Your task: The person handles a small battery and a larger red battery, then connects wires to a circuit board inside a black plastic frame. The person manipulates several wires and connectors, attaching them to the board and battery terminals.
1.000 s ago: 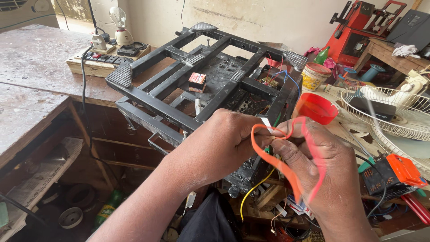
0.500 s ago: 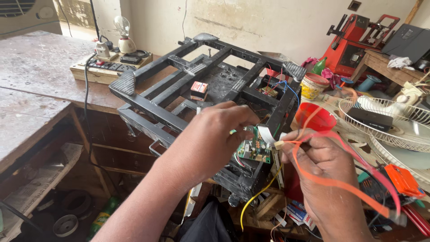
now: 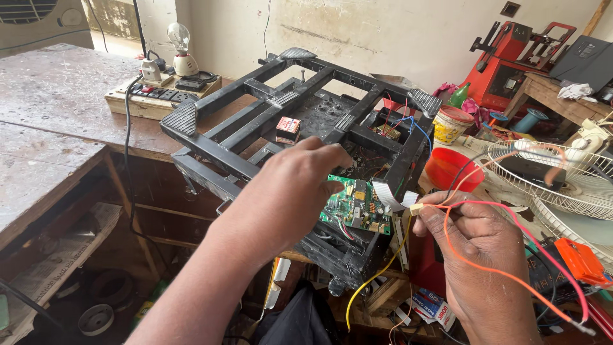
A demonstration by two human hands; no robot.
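Pinching orange wire [image 3: 476, 259] beside circuit board [image 3: 357, 206]

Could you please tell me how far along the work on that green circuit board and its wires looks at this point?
Done: the green circuit board is out in the open against the black frame, with a white ribbon cable attached. In hand: the left hand steadies the board while the right hand pinches the small connector of the orange and pink wires. Left: that connector is not yet plugged in, and the yellow wire hangs loose.

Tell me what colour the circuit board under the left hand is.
Green, seen best in the head view: the circuit board sits beside the left hand.
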